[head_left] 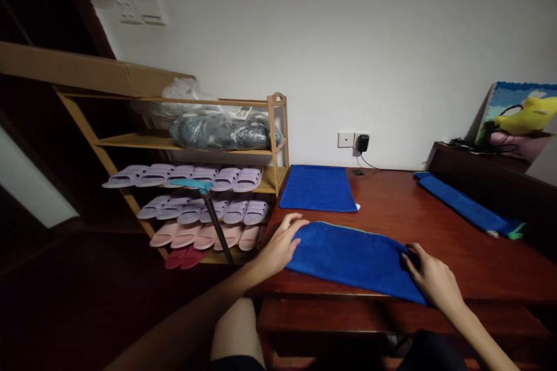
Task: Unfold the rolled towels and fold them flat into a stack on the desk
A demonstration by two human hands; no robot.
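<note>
A blue cloth point(348, 258), folded into a long strip with a green-edged far side, lies at the front of the wooden table, its near edge reaching over the table's front. At its left end, my left hand point(285, 243) has curled fingers holding the corner. My right hand point(433, 278) grips the opposite end, thumb and fingers bent around a fold there. Behind the strip, a second blue cloth point(319, 188) is laid flat, with a small white tag on its right corner. Another blue cloth point(470, 203), rolled or folded narrow, rests on the table's right side.
Left of the table point(391, 203) stands a wooden shoe rack point(278, 145) with several purple and pink slippers point(191, 208) and a plastic-wrapped bundle point(226, 127). A dark pole with a teal top point(213, 208) leans before it. A black charger point(362, 142) is plugged into the wall.
</note>
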